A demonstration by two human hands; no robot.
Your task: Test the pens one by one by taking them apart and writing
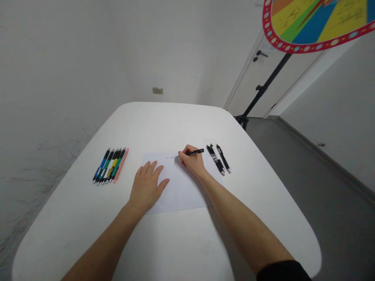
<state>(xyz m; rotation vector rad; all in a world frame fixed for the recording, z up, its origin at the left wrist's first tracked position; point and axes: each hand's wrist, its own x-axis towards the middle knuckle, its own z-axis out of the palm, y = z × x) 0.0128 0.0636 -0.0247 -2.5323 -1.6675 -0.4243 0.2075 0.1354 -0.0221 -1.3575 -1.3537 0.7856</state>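
A white sheet of paper (pixel 181 191) lies on the table in front of me, with a short line of small dark writing near its top. My right hand (pixel 191 160) is closed around a black pen (pixel 195 152), whose tip meets the paper at the end of that line. Flat on the sheet's left side rests my left hand (pixel 148 185), fingers spread, holding nothing. Just right of the paper are several black pens (pixel 223 159), some partly overlapping. To the left, several colored pens (pixel 109 166) lie side by side in a slanted row, a pink pen (pixel 121 165) at its right end.
The white table (pixel 175 125) has rounded corners and reaches almost to the wall behind. A colorful prize wheel (pixel 307 23) on a black stand (pixel 266 84) is at the upper right, before a door (pixel 281 78). Grey floor (pixel 307 168) shows right of the table.
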